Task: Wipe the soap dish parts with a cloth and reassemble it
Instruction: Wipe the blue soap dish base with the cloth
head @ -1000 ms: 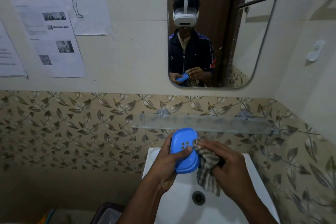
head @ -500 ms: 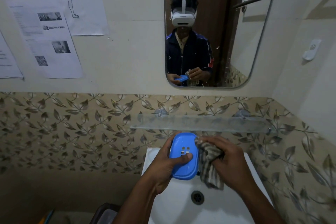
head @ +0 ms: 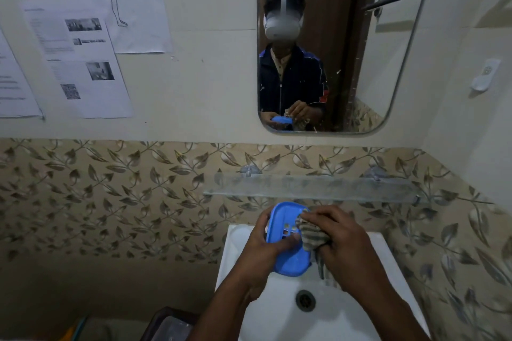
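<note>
A blue oval soap dish part with small drain holes is held over the white sink. My left hand grips it, fingers round its left edge and thumb across its face. My right hand holds a bunched striped cloth and presses it against the right side of the dish part. A tail of the cloth hangs below my right hand. No other soap dish part is in sight.
A glass shelf runs along the leaf-patterned tiles just above my hands. A mirror hangs on the wall above it. The sink drain lies below my hands. A dark container stands at the lower left beside the sink.
My right hand has moved the cloth from the dish part's right edge onto its face near the holes. The dish part has tilted slightly in my left hand.
</note>
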A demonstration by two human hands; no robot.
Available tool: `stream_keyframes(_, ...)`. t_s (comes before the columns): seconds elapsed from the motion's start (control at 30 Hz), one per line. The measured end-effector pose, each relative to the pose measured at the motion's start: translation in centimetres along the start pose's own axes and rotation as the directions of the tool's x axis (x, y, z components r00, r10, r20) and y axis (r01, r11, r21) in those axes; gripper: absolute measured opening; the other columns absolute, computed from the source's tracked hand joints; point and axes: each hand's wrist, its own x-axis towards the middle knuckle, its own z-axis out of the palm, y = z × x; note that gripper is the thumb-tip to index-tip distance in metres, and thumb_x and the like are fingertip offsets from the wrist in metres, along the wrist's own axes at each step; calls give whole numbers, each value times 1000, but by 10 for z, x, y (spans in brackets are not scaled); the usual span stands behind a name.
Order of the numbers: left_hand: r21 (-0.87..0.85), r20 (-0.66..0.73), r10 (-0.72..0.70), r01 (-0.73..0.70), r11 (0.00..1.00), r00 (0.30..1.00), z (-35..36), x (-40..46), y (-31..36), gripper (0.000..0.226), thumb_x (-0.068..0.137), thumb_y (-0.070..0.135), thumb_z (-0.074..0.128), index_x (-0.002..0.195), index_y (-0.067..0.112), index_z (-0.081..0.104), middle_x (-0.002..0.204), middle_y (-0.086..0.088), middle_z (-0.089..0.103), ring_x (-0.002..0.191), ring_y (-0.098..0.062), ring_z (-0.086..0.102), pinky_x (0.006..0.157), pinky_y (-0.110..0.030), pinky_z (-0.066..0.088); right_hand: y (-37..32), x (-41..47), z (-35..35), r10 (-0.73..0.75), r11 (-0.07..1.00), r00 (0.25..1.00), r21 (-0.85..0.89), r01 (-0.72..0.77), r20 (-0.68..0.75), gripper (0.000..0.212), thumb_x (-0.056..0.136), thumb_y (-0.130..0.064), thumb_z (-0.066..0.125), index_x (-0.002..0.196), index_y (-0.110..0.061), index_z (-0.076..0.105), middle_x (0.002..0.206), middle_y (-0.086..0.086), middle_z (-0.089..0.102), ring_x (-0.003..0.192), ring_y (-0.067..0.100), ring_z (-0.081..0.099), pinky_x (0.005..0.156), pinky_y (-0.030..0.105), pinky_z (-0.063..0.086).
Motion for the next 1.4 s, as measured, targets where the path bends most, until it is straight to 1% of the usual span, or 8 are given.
stream_keyframes(0.23,-352,153,-183,227,908,971,1,1,-4,59,96,60,36,118,20,73,127,-14,69,114,-32,67,91,-50,57,-11,6,16,79,997,996,4,-80,48,50,65,11,64,106,-17,73,102,-1,73,95,12,65,89,28,51)
stream_keyframes(0.37,-362,115,-183,213,908,976,2,4,-5,54,99,50,38,125,14,69,126,-17,68,112,-33,68,85,-45,60,-20,21,20,129,992,983,13,-129,-131,35,72,7,67,94,-19,73,86,-5,73,77,8,64,74,23,53)
stream_keyframes(0.5,-363,173,-136,191,912,976,-6,7,1,53,90,50,49,119,13,73,126,-17,68,114,-32,67,94,-44,57,-34,19,26,73,993,994,103,-66,-75,42,68,12,65,97,-17,74,88,-4,74,82,3,62,80,4,44)
stream_keyframes(0.63,-370,218,-124,199,907,968,-14,5,-3,47,97,50,43,120,22,73,130,-13,67,122,-28,63,111,-46,43,-35,11,21,24,987,991,156,-44,129,46,66,1,62,99,-30,68,91,-13,70,84,1,62,75,15,50)
stream_keyframes(0.83,-430,235,-113,208,879,965,-5,5,0,49,92,41,55,132,13,64,127,-17,68,114,-33,67,97,-48,55,-35,25,21,178,983,981,-38,-181,-75,31,71,-1,65,84,-24,49,72,-5,56,65,11,52,53,29,47)
stream_keyframes(1.0,-365,219,-160,233,902,962,-15,3,-1,57,94,48,51,127,3,66,133,-22,63,121,-33,63,110,-46,45,-34,13,16,49,986,981,146,-77,187,32,64,-4,58,81,-28,45,73,-5,58,71,12,54,56,23,43)
stream_keyframes(1.2,-413,259,-118,220,884,959,2,1,8,46,99,42,47,127,12,68,128,-16,68,115,-31,67,92,-43,56,-34,22,24,193,981,965,57,-186,-178,36,64,6,66,72,-19,42,64,-6,49,59,14,48,47,28,43)
stream_keyframes(1.4,-425,187,-114,185,886,976,4,-5,4,47,100,39,42,127,11,68,123,-16,70,109,-28,70,91,-39,58,-28,19,17,143,978,986,167,-126,-91,41,57,12,63,63,-22,40,57,-5,48,55,13,48,48,17,36)
